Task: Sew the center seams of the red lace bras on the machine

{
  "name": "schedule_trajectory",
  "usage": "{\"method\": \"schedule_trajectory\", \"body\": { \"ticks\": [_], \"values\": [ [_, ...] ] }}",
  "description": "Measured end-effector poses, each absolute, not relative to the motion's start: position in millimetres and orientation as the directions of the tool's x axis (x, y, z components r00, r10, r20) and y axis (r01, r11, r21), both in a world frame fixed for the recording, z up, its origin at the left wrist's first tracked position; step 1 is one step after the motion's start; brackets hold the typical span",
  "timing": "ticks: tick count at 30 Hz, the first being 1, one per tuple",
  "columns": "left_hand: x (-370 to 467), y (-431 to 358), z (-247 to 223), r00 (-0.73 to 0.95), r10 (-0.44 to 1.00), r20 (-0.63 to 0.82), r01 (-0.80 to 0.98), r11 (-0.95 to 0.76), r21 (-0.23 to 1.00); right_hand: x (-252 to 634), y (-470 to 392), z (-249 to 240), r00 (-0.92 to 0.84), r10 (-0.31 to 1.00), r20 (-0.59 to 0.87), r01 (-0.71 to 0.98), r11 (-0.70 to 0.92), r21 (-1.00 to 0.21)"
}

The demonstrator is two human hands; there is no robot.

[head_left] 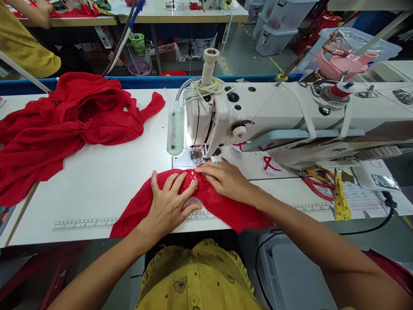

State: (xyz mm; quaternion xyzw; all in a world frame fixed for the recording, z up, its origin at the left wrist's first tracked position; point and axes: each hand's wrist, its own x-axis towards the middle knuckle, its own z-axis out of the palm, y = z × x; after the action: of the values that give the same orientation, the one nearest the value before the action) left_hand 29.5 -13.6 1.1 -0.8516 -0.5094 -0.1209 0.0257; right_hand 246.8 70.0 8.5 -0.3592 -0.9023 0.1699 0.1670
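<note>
Head view. White table [87, 181], ruler marks [87, 224] along its near edge. Beyond: grey floor [238, 47], far table [193, 16], stacked bins [277, 32], and a co-worker's arm [35, 15] at upper left.

Red cloth [226, 209] lies before the sewing machine [264, 103], its upper edge at the presser foot [196, 156], lower edge down to the table's near edge. Left hand [169, 204] flat on it, fingers spread, nothing gripped. Right hand [230, 178] on it too, fingers bent close by the foot; cannot tell if cloth is pinched.

Edges: red heap [74, 120] fills upper left. Bare tabletop between heap and cloth, open room for the left hand. Right side tighter: machine overhead, scissors [303, 173] and yellow tape [340, 198] well apart from the right hand.
</note>
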Motion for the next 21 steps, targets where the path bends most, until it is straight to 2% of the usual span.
{"method": "schedule_trajectory", "body": {
  "ticks": [7, 11, 17, 21],
  "values": [
    [31.8, -16.5, 2.9, 0.477, 0.85, 0.226, 0.864, -0.5, 0.055, 220.9, 79.3, 16.4, -0.563, 0.823, 0.073, 0.762, 0.551, -0.341],
    [27.8, -21.4, -4.1, 0.601, 0.751, 0.273, 0.764, -0.64, 0.079, 216.8, 84.5, 15.5, -0.556, 0.83, 0.027, 0.775, 0.531, -0.342],
    [12.6, -23.2, -7.5, 0.613, 0.754, 0.235, 0.725, -0.655, 0.213, 221.5, 81.6, 10.3, -0.581, 0.806, 0.112, 0.757, 0.586, -0.29],
    [13.2, -18.7, 1.6, 0.572, 0.78, 0.255, 0.693, -0.625, 0.359, 226.7, 57.5, 14.6, -0.59, 0.787, 0.179, 0.714, 0.612, -0.341]
  ]
}}
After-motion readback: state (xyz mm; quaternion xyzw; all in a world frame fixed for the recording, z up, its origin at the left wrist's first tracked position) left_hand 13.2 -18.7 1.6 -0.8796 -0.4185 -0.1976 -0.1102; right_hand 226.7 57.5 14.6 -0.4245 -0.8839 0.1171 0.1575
